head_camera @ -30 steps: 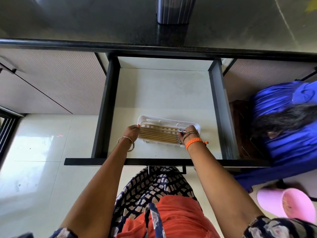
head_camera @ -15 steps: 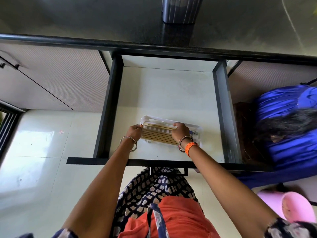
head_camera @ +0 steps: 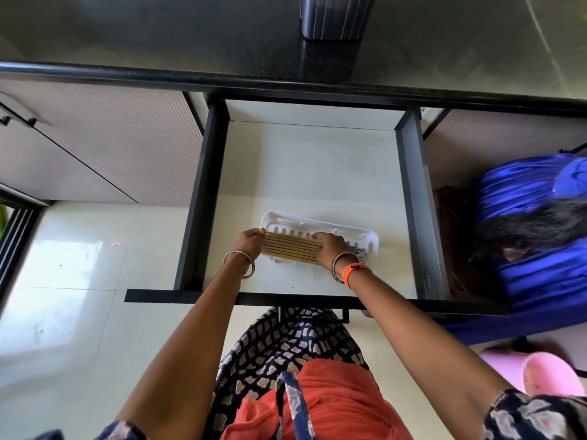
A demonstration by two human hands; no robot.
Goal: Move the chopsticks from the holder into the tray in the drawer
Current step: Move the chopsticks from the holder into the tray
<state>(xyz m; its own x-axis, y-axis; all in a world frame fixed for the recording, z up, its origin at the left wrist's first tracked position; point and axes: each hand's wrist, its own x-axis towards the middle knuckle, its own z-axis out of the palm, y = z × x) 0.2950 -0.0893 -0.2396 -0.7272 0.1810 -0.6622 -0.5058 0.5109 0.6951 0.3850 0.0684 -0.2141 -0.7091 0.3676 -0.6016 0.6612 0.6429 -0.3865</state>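
Pale glossy floor (head_camera: pixel 63 281) filling the left side of the head view, reflecting a patch of light. Dark speckled table (head_camera: pixel 158 36) running across the top, carrying a ribbed dark holder (head_camera: pixel 336 14) at its far edge, cut off by the frame so its contents cannot be told. Ribbed grey cabinet fronts (head_camera: pixel 120 144) sitting under the table on either side. Open drawer (head_camera: pixel 197 198) standing pulled out below the table, black-walled with a pale floor, mostly bare. Blue satin cloth (head_camera: pixel 533 242) with dark hair over it lying to the right of the drawer, a pink round object (head_camera: pixel 546 373) showing below it. Patterned and orange clothing (head_camera: pixel 301 376) hanging at the bottom centre, both forearms reaching up from it into the drawer. White slotted tray (head_camera: pixel 368 239) resting on the drawer floor near the front, slightly tilted to the drawer walls. Wooden chopsticks (head_camera: pixel 292 246) lying side by side inside the tray, running left to right. Left hand (head_camera: pixel 251 241) curling its fingers against the left ends of the chopsticks at the tray's left rim, bangle on the wrist. Right hand (head_camera: pixel 330 249) lying flat, palm down, fingers spread over the right part of the chopsticks, pressing rather than gripping, bangles and an orange thread band (head_camera: pixel 354 271) circling the wrist.
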